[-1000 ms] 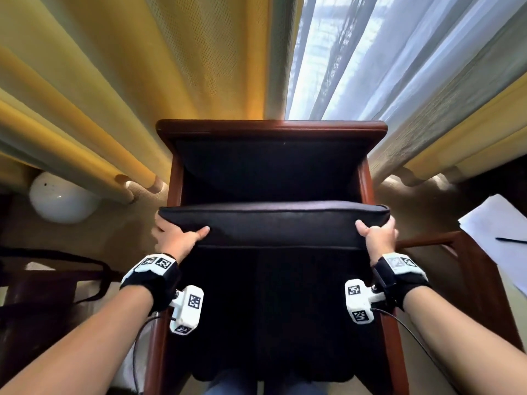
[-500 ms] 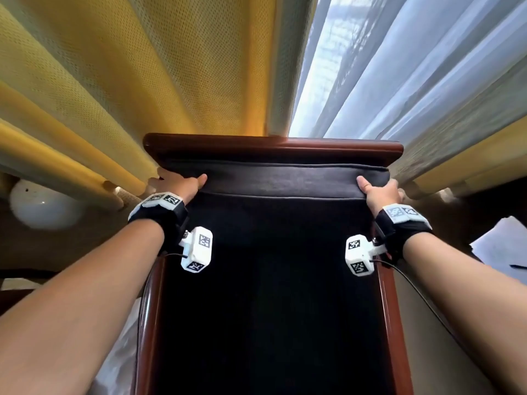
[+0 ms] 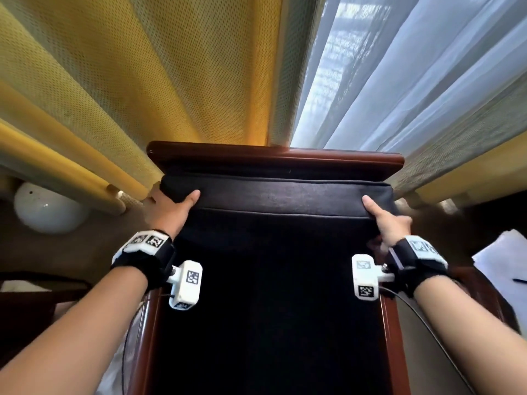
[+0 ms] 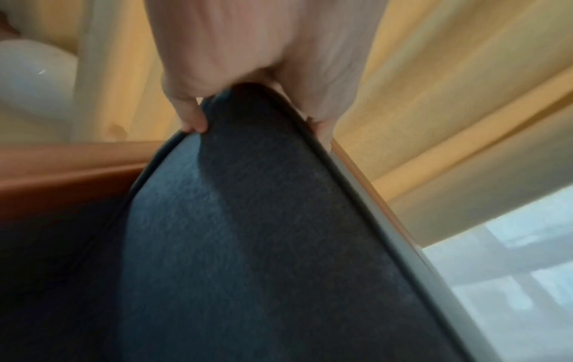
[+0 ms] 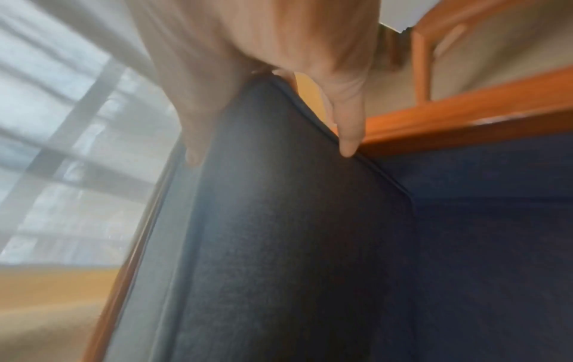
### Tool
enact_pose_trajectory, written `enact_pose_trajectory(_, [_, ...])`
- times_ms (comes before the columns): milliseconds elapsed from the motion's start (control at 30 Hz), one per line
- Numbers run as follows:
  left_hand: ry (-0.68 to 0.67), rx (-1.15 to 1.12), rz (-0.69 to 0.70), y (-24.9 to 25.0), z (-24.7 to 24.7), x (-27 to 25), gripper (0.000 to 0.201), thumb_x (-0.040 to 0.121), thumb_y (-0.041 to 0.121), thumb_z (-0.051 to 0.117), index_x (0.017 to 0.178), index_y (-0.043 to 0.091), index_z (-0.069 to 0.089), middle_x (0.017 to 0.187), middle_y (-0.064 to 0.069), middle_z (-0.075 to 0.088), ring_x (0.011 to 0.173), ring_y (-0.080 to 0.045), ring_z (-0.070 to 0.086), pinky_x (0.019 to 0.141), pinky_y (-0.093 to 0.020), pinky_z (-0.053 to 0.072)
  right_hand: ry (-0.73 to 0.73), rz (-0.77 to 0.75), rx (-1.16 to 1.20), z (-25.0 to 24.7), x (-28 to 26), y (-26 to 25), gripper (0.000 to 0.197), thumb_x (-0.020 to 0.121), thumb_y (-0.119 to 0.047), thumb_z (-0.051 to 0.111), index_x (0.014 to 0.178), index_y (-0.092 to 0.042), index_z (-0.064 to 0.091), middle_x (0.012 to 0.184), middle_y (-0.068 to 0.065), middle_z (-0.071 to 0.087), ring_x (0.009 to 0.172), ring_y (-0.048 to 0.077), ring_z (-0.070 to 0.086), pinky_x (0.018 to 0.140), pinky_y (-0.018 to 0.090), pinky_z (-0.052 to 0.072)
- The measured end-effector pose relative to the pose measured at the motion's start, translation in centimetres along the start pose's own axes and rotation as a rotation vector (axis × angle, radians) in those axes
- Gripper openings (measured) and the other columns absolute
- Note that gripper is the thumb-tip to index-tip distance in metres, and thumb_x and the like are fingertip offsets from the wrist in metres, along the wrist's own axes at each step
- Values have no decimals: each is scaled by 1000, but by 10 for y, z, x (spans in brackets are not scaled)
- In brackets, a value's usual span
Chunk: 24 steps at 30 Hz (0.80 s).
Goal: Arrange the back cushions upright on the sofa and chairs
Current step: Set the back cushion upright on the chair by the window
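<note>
A dark back cushion (image 3: 279,195) stands upright against the wooden back rail (image 3: 273,155) of a red-brown chair. My left hand (image 3: 171,208) grips its top left corner, thumb on the front face and fingers behind. My right hand (image 3: 387,220) grips the top right corner the same way. In the left wrist view my left hand (image 4: 257,80) pinches the cushion (image 4: 263,220) over its top edge. In the right wrist view my right hand (image 5: 269,98) clasps the cushion (image 5: 294,220) with its thumb along the piping.
Yellow curtains (image 3: 128,81) and sheer white curtains (image 3: 399,81) hang right behind the chair. A white globe (image 3: 48,208) sits on the floor at left. Papers (image 3: 507,263) lie at right. The chair's wooden arms (image 3: 390,337) run along both sides of the seat.
Both hands have lifted the cushion from lying low over the seat and pushed it back and up against the chair's back rail. The grip on both corners has stayed.
</note>
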<state>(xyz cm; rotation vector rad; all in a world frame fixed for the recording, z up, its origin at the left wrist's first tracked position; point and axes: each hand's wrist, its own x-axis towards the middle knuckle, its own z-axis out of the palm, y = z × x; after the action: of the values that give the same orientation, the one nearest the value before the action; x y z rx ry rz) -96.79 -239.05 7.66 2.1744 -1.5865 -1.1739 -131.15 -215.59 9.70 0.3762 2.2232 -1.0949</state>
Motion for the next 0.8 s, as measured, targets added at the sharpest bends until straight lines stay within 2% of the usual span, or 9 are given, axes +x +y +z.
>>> enact_pose_trajectory(100, [13,-408,-98,-24,7,-18,104,73,45,83,152,23,20,144,-6,47,131,-29,47,112,-48,38,-144,119,121,-7,-13,25,115,40,-68,86,135,-15,47,127,15,55,109,35,57,66,47,56])
enact_pose_trajectory(200, [7,-654,-206,-30,18,-31,95,69,38,84,141,33,23,118,7,53,119,-24,54,105,-57,44,-235,181,205,-6,-17,38,93,66,-60,81,137,-14,43,125,20,52,109,39,55,68,50,55])
enact_pose_trajectory(333, [56,-746,-209,-48,21,-49,89,73,34,84,140,32,26,117,10,52,115,-19,56,100,-55,49,-305,252,526,2,-30,47,59,85,-38,72,133,-15,47,123,22,55,105,37,57,71,51,58])
enact_pose_trajectory(400, [36,-873,-276,-58,26,-59,89,73,32,85,141,32,28,123,10,52,111,-15,56,90,-54,54,-275,234,542,0,-35,59,68,74,-42,82,128,-14,51,124,24,57,110,40,58,68,48,60])
enact_pose_trajectory(500, [-147,-1093,-473,-60,40,-65,71,79,37,81,139,24,46,129,-2,62,114,-28,60,80,-57,56,-288,234,478,-6,-39,76,107,21,-57,93,114,-17,57,113,24,65,99,42,66,63,41,57])
enact_pose_trajectory(533, [-210,-1136,-496,-55,42,-66,62,83,38,77,137,21,52,129,-6,64,114,-31,61,78,-58,57,-291,226,473,-6,-39,78,102,25,-56,93,113,-18,58,113,22,66,97,42,67,61,40,57])
enact_pose_trajectory(633, [-252,-1181,-492,-40,49,-48,57,86,33,74,136,16,53,131,-12,63,116,-37,60,64,-58,59,-240,193,500,-2,-31,69,51,76,-43,78,116,-19,57,122,18,66,104,42,66,63,41,57])
enact_pose_trajectory(700, [-227,-1160,-492,-23,51,-26,58,87,27,75,138,14,51,133,-14,60,116,-39,59,56,-58,58,-234,171,460,6,-22,53,35,86,-41,71,111,-21,57,121,14,65,105,40,66,66,43,56])
enact_pose_trajectory(800, [-168,-1091,-485,7,58,-2,57,87,21,74,137,10,49,137,-16,53,115,-42,55,48,-55,55,-221,170,349,22,-8,19,43,88,-46,68,117,-21,50,121,14,60,98,40,65,65,44,55])
